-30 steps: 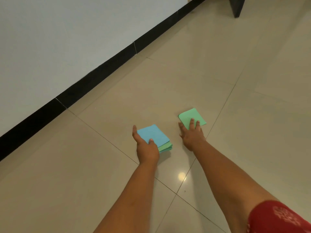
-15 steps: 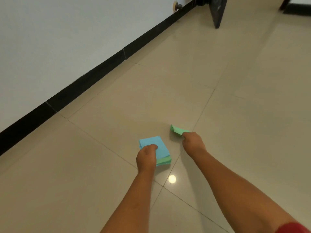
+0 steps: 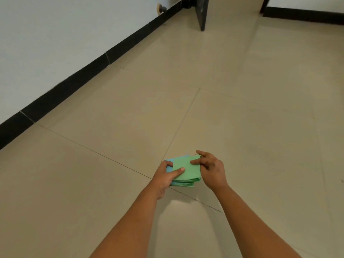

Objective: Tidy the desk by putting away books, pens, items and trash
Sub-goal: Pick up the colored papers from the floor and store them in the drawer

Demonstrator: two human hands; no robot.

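Left hand [image 3: 164, 175] grips the paper stack [image 3: 183, 178] from its left side, thumb laid flat across the top green sheet [image 3: 186, 169], fingers curled round the far left corner over a sliver of blue sheet [image 3: 168, 169]. Right hand [image 3: 210, 170] pinches the green sheet's right edge, thumb on top, index finger stretched past the far corner, the other fingers tucked under. Both hands are on the same stack; the green sheet sits a little askew on the pile, blue peeking out at the left and far edges. Whether the stack is off the floor [image 3: 242, 118] or resting on it, I cannot tell; it lies right over a tile joint.

Around it, wide tan tiles run forward and to the right. To the left, a black skirting [image 3: 74, 84] lines the white wall [image 3: 55, 38], well apart from the hands. Far ahead stands a dark furniture leg [image 3: 202, 13], with a small door stop [image 3: 161, 8] on the wall near it.
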